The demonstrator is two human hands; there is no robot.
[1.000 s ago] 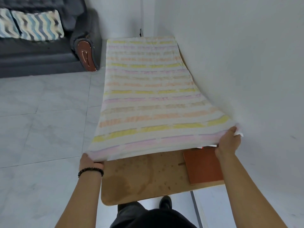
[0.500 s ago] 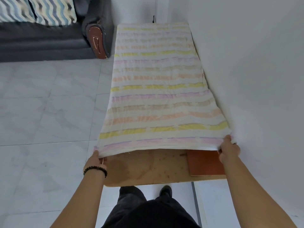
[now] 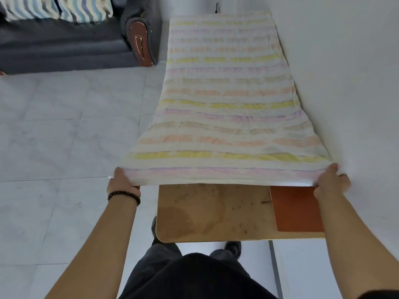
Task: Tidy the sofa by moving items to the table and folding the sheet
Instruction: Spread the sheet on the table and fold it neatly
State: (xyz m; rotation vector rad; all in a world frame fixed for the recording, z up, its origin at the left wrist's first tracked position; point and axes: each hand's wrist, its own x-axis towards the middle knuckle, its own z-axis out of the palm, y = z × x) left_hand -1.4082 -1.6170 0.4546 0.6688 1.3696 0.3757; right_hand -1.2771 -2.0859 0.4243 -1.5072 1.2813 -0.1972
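A pale sheet [image 3: 226,104] with yellow, pink and orange stripes lies stretched along the brown wooden table [image 3: 211,214], its near edge lifted off the wood. My left hand [image 3: 122,182], with a dark bead bracelet at the wrist, grips the near left corner. My right hand [image 3: 330,180] grips the near right corner, close to the white wall. An orange-red flat book [image 3: 295,210] rests on the table's near right part, partly under the sheet's edge. The dark grey sofa [image 3: 64,46] stands at the far left with striped cushions [image 3: 58,9] on it.
A white wall [image 3: 356,83] runs along the table's right side. Pale marble floor tiles [image 3: 64,137] spread to the left. The sofa's brown armrest end [image 3: 140,46] sits near the table's far left corner. My legs and shoes [image 3: 233,247] are at the table's near end.
The sheet's near edge stays gripped in both hands and has spread wider to the left past the table edge. The view has tipped further down and the sofa has slid up out of frame.
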